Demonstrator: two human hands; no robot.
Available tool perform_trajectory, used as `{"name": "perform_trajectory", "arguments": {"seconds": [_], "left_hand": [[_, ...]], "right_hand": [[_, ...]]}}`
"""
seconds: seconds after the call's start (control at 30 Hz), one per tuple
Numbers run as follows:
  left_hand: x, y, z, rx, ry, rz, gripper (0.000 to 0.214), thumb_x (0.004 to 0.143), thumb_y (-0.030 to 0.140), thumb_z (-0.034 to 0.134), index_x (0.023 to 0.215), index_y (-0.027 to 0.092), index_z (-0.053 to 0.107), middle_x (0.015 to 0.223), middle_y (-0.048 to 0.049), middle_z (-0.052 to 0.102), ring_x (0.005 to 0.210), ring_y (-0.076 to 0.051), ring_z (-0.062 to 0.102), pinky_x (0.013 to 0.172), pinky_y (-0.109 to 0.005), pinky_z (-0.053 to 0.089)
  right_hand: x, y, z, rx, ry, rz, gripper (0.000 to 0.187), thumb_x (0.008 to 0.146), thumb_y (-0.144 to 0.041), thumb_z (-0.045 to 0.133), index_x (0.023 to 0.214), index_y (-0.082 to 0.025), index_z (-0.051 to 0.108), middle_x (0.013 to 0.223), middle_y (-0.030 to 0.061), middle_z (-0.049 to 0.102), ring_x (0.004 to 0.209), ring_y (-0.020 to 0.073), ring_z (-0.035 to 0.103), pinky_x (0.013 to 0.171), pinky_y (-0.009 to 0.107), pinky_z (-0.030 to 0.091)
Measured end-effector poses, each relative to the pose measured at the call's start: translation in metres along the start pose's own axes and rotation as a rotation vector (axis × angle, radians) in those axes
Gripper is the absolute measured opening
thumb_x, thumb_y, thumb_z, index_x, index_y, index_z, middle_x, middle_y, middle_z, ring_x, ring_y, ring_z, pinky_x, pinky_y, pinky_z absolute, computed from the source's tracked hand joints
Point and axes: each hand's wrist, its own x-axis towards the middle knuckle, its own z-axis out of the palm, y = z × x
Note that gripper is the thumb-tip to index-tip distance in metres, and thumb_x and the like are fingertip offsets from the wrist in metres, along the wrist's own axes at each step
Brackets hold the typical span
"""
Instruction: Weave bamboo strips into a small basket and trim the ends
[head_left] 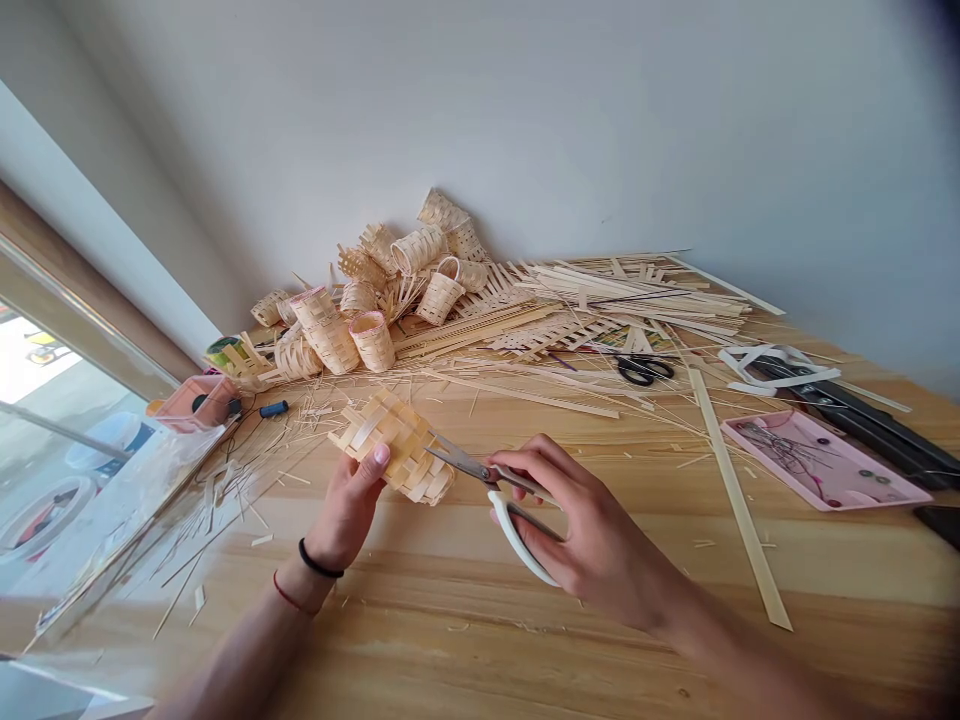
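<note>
A small woven basket (405,445) of pale wood strips lies tilted in my left hand (356,500), thumb on its near side and the other fingers mostly hidden behind it. Loose strip ends stick out at the basket's left end. My right hand (581,520) is closed round the handles of a pair of scissors (487,474) with white and grey grips. The scissor blades point left, and their tips meet the weave at the basket's right side. Whether a strip sits between the blades I cannot tell.
Finished-looking woven baskets (373,342) and piled strips (630,295) stand along the wall. Black scissors (643,370) lie before the pile. At right are a long flat strip (739,500), a pink tray (862,480) with pins and a black tool (862,415). A pink box (199,403) stands left.
</note>
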Motion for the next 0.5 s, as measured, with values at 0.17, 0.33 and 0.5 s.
{"name": "perform_trajectory", "arguments": {"seconds": [0.17,0.33,0.5], "left_hand": [[-0.003,0.001,0.001,-0.035,-0.07,-0.037,0.067,0.084,0.063,0.077,0.139,0.027,0.066,0.14,-0.0101,0.071,0.137,-0.04,0.058,0.111,-0.054,0.049],[-0.004,0.002,0.003,-0.01,-0.037,-0.028,0.07,0.087,0.063,0.073,0.144,0.026,0.059,0.145,-0.0115,0.066,0.14,-0.039,0.054,0.11,-0.052,0.049],[-0.002,-0.002,-0.003,0.133,0.036,0.117,0.067,0.092,0.053,0.074,0.15,0.031,0.048,0.138,-0.0063,0.068,0.141,-0.03,0.053,0.119,-0.045,0.042]], "right_hand": [[0.0,-0.001,0.0,-0.022,0.007,-0.012,0.028,0.097,-0.016,0.059,0.123,-0.025,0.063,0.107,0.0087,0.064,0.095,0.0222,0.068,0.088,0.035,0.063],[0.0,0.006,0.001,-0.035,0.016,0.009,0.028,0.097,-0.016,0.059,0.124,-0.025,0.063,0.109,0.0081,0.063,0.098,0.022,0.069,0.092,0.036,0.063],[0.0,0.012,0.005,-0.054,0.057,0.023,0.028,0.098,-0.018,0.06,0.125,-0.025,0.061,0.111,0.008,0.062,0.101,0.0221,0.068,0.095,0.038,0.062]]}}
